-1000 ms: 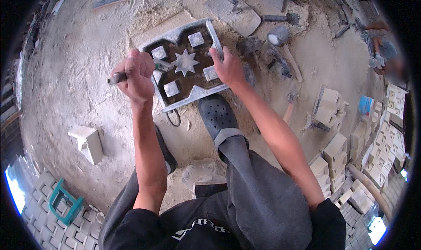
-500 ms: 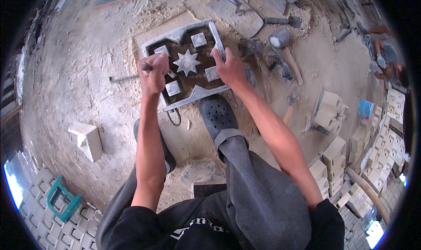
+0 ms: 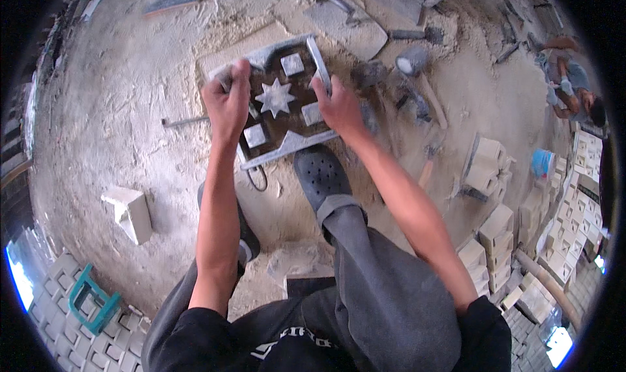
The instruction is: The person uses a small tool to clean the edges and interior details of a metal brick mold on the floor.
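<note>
Likely heavy and stiff; hold the mould (image 3: 292, 140) by its side bar (image 3: 318, 61), gripped in the right hand (image 3: 341, 110); clenches a half-hidden tool (image 3: 226, 82) with the left hand (image 3: 226, 107)

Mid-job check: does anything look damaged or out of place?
One pale block, on the floor to the left: it lies apart from the stacked blocks, and one side looks jagged, possibly chipped. The grey mould frame shows no obvious damage.

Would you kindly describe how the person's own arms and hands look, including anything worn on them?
The left hand and right hand are bare, without gloves, and the forearms are uncovered. The black fabric sleeves are short; no wristband shows.
</note>
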The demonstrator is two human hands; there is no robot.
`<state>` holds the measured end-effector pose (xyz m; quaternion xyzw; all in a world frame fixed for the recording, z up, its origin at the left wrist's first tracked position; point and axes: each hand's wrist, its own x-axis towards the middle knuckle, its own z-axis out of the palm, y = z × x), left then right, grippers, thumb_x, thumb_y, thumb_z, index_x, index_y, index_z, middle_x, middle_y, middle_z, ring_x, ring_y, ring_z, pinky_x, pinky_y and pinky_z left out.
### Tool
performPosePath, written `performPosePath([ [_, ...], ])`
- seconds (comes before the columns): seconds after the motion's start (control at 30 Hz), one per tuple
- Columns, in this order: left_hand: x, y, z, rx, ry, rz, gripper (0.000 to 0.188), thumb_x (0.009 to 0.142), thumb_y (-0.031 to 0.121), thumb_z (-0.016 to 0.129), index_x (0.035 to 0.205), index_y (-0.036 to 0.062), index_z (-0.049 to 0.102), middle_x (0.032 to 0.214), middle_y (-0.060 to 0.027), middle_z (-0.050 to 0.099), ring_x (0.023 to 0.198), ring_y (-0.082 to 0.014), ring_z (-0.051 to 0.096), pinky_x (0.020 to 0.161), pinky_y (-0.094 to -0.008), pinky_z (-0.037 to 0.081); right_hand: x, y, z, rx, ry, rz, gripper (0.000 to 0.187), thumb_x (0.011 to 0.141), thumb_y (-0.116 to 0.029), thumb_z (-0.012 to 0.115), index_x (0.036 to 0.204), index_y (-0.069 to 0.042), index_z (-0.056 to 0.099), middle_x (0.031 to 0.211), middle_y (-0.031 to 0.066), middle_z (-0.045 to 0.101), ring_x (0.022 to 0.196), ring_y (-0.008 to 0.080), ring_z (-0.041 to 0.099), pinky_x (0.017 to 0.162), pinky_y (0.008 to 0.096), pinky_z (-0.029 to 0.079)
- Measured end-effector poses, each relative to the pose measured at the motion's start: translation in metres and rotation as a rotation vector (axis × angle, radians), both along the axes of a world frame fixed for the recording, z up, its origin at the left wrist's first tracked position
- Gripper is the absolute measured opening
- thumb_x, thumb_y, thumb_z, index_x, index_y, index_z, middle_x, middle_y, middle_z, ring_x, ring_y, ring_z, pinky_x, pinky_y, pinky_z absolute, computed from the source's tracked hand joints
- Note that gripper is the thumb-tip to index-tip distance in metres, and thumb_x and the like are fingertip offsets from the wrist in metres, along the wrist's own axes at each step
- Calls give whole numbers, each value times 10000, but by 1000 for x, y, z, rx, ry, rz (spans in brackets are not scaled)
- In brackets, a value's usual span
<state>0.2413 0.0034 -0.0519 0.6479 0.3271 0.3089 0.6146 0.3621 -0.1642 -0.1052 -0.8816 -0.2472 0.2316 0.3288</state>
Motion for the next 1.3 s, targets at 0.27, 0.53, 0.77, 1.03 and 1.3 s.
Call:
performPosePath([
  [0.27, 6, -10, 43, -46, -368, 148, 480, 937, 158, 538, 497, 132, 349, 456, 39, 323, 391, -56, 256, 371, -257, 157, 3, -5, -5, -68, -14, -17, 569, 914, -534, 469, 926, 31, 542, 900, 304, 617, 863, 478, 593, 746, 532, 468],
  [0.53, -9, -12, 3, 29, -324, 53, 454, 950, 132, 484, 517, 77, 358, 494, 30, 339, 448, -54, 291, 405, -250, 194, 2, 2, -4, -25, -3, -15, 546, 915, -524, 477, 932, 19, 542, 873, 302, 616, 849, 482, 589, 732, 531, 469],
  [0.77, -11, -21, 30, 103, -383, 314, 480, 967, 143, 464, 505, 79, 346, 471, 34, 357, 434, -46, 293, 394, -243, 188, 2, -2, -8, -69, -8, -46, 568, 913, -545, 456, 939, 16, 544, 873, 298, 621, 857, 482, 593, 734, 543, 463],
  [1.03, 0, -37, 50, 5, -227, 687, 522, 1010, 193, 369, 497, 99, 369, 437, 2, 410, 398, -74, 332, 422, -255, 264, 1, -3, -4, -83, -9, -25, 574, 915, -547, 451, 949, 18, 544, 869, 290, 626, 856, 478, 599, 743, 544, 464],
  [1.3, 12, -58, 28, 207, -153, 736, 478, 998, 140, 396, 524, 90, 372, 481, 13, 388, 446, -60, 312, 431, -261, 268, 5, 1, -8, -34, -33, -23, 557, 911, -539, 465, 932, 12, 549, 870, 287, 626, 847, 477, 597, 742, 538, 467],
])
